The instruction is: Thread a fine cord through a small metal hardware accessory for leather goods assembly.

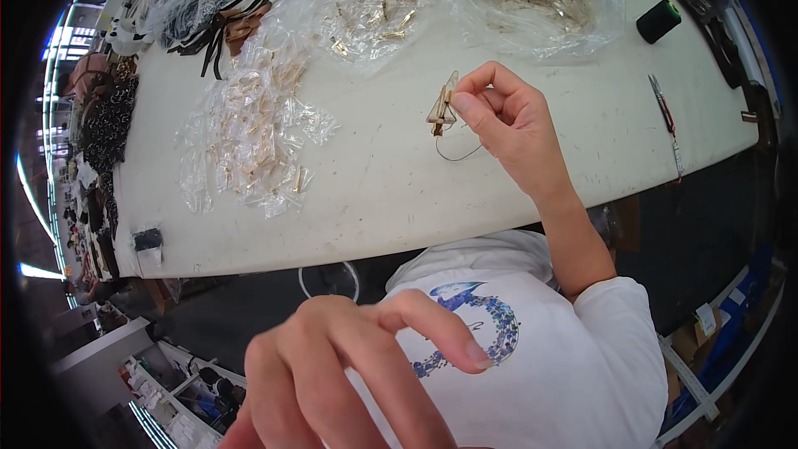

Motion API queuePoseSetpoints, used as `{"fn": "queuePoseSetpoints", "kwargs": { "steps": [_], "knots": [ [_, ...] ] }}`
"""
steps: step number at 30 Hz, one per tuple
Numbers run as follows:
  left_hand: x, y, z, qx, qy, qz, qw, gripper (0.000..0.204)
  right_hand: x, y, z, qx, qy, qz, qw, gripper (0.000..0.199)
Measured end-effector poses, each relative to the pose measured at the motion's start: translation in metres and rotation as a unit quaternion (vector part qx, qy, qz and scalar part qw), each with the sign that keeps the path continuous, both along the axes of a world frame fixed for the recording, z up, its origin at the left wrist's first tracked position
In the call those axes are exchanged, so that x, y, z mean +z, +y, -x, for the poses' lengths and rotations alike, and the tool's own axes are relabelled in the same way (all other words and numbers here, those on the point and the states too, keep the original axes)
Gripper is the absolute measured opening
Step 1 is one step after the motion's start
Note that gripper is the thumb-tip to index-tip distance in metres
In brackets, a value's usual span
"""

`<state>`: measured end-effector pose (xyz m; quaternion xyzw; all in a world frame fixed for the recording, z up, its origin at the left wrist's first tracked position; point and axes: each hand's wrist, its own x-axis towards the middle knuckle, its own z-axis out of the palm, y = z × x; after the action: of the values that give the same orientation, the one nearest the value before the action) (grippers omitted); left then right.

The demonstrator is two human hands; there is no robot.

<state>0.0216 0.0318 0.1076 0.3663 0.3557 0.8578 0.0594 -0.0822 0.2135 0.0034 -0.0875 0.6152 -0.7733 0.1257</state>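
My right hand is closed above the table, thumb and index finger pinching a small triangular clear-and-gold piece. From that piece a thin dark cord curves down toward the tabletop. Its exact kind is too small to make out. Close to the camera, in front of my white shirt, my left hand is raised with its fingers apart and loosely bent. Nothing shows in the left hand; its thumb is hidden. Left of the right hand lies a spread pile of small clear packets with gold-coloured pieces.
More gold pieces lie on a large clear bag at the back. Beside it, an open plastic bag holds thin clear material. A black thread spool and thread snips lie right. Dark straps and chains crowd the left edge.
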Motion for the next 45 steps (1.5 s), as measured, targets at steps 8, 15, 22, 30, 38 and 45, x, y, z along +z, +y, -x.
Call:
{"fn": "queuePoseSetpoints", "kwargs": {
  "steps": [8,15,22,30,38,45],
  "knots": [
    [-0.096,0.002,0.040,0.371,-0.154,0.320,0.858,0.019,0.020,-0.007,-0.014,-0.003,0.129,-0.149,0.980,0.006],
    [-0.096,-0.004,0.041,0.292,-0.286,0.229,0.883,0.014,0.008,-0.020,-0.015,0.011,0.091,-0.065,0.994,0.010],
    [-0.092,-0.020,0.044,0.312,-0.302,0.185,0.882,0.011,-0.014,-0.018,-0.011,0.100,0.035,-0.084,0.991,0.020],
    [-0.091,-0.021,0.049,0.338,-0.285,0.234,0.866,0.010,-0.002,-0.021,-0.017,0.031,0.067,-0.014,0.997,0.009],
    [-0.108,-0.013,0.051,0.350,-0.255,0.244,0.868,0.010,-0.007,-0.032,-0.035,0.029,0.253,-0.122,0.959,0.009],
    [-0.112,-0.011,0.051,0.365,-0.263,0.251,0.857,0.008,-0.001,-0.024,-0.026,0.109,0.171,-0.071,0.977,0.010]
  ]
}}
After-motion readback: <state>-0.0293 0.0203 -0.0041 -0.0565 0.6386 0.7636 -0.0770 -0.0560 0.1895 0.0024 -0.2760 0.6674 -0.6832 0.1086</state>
